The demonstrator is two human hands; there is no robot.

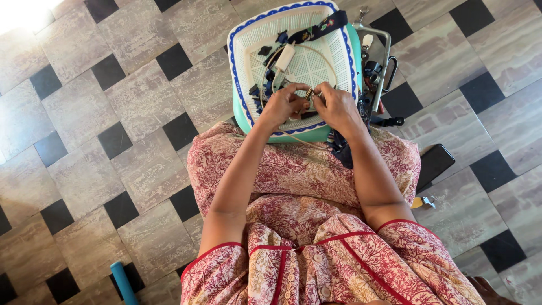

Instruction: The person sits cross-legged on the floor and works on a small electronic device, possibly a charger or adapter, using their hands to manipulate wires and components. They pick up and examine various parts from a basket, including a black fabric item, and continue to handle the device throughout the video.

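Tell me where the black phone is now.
In the head view, the black phone lies on the tiled floor at the person's right, beside the knee.

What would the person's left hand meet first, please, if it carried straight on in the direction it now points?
The left hand points up the picture, over the white mesh basket. It would probably meet first the dark small parts and the white flat piece lying in the basket, though depth is hard to judge.
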